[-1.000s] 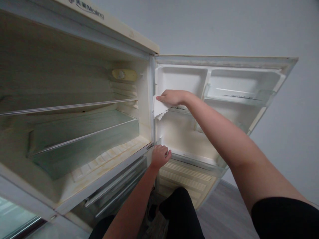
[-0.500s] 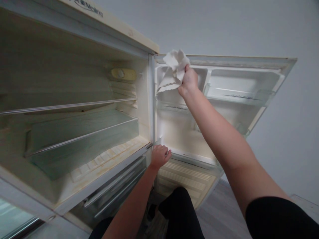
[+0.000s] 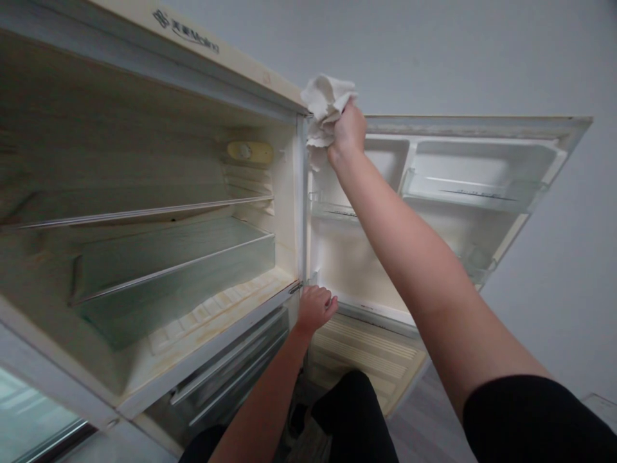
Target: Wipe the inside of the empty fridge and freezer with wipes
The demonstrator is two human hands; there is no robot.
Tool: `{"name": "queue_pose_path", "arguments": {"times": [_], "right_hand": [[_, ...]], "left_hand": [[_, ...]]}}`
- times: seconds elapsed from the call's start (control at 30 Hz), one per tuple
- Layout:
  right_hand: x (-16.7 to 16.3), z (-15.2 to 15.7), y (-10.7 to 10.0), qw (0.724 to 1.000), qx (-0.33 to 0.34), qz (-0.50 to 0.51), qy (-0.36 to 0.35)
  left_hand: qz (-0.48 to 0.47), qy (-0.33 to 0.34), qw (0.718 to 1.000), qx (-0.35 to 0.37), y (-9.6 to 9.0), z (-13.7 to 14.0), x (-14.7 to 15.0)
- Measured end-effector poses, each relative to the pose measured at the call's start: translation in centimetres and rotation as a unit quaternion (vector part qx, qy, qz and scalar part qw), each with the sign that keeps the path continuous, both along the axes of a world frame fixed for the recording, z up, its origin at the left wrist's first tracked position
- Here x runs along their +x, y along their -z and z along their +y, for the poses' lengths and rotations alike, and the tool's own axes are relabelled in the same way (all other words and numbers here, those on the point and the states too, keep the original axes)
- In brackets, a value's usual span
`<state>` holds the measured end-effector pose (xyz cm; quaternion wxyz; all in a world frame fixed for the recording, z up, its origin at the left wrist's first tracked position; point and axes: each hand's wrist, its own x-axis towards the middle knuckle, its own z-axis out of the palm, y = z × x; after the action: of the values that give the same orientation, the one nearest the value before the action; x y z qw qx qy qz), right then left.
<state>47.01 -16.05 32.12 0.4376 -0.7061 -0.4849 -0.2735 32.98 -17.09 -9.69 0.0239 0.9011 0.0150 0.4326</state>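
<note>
My right hand (image 3: 349,132) is closed around a crumpled white cloth (image 3: 328,99). It holds the cloth at the top hinge-side corner of the open upper fridge door (image 3: 361,257), where the door meets the cabinet. Part of the cloth hangs below my fingers. Lower down, my left hand (image 3: 315,308) sits beside the middle hinge (image 3: 295,287), between the upper door and the lower door (image 3: 366,350). Its fingers are curled, and whatever lies under them is hidden.
To the left stands the open fridge compartment, with a glass shelf (image 3: 144,215), a clear drawer (image 3: 193,276) and a yellow lamp cover (image 3: 250,152). Clear door bins (image 3: 472,193) line the upper door. Freezer drawers (image 3: 231,366) lie below. My knee (image 3: 354,411) is close to the lower door.
My right hand has moved the cloth up and left, from the door's inner face to its top hinge corner. The left hand stays by the hinge. The view has shifted slightly.
</note>
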Motion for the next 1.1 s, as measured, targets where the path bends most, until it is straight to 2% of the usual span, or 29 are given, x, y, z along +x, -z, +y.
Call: {"name": "queue_pose_path", "arguments": {"times": [0.1,0.17,0.23,0.3,0.33,0.4,0.47,0.53,0.6,0.7,0.83,1.0,1.1], "right_hand": [[-1.6,-1.0,0.3,0.987,0.124,0.095,0.041],[-2.6,-2.1,1.0,0.975,0.178,0.110,0.073],[-3.7,-3.6,1.8,0.965,0.229,0.064,0.109],[-4.8,-5.4,2.5,0.961,0.239,-0.049,0.132],[-5.3,-6.3,2.8,0.962,0.204,-0.120,0.136],[-5.8,-7.6,3.4,0.958,0.050,-0.250,0.134],[-5.7,-8.2,4.0,0.921,-0.135,-0.347,0.113],[-5.2,-8.4,4.7,0.879,-0.244,-0.399,0.092],[-4.5,-8.4,5.2,0.866,-0.274,-0.407,0.095],[-3.6,-8.7,5.6,0.874,-0.274,-0.379,0.134],[-2.5,-9.1,5.6,0.864,-0.298,-0.374,0.159],[-1.8,-8.7,5.5,0.855,-0.313,-0.388,0.143],[-1.2,-8.5,5.6,0.853,-0.324,-0.398,0.100]], "left_hand": [[-0.008,0.000,1.000,0.007,0.1,0.0,0.1],[-0.015,0.000,1.000,0.014,0.2,0.1,0.1],[-0.023,-0.002,1.000,0.019,0.2,0.1,0.1],[-0.028,-0.002,0.999,0.022,0.3,0.1,0.1],[-0.028,-0.002,0.999,0.023,0.3,0.1,0.1],[-0.027,-0.002,0.999,0.024,0.3,0.1,0.2],[-0.024,-0.004,0.999,0.025,0.3,0.1,0.2],[-0.021,-0.005,0.999,0.024,0.2,0.1,0.2],[-0.019,-0.002,1.000,0.021,0.1,0.0,0.2],[-0.012,0.002,1.000,0.012,0.0,0.0,0.1],[-0.008,0.005,1.000,0.005,-0.1,0.0,-0.1],[-0.023,0.006,1.000,0.012,0.0,-0.1,0.0],[-0.031,0.002,0.999,0.018,0.1,-0.1,0.1]]}}
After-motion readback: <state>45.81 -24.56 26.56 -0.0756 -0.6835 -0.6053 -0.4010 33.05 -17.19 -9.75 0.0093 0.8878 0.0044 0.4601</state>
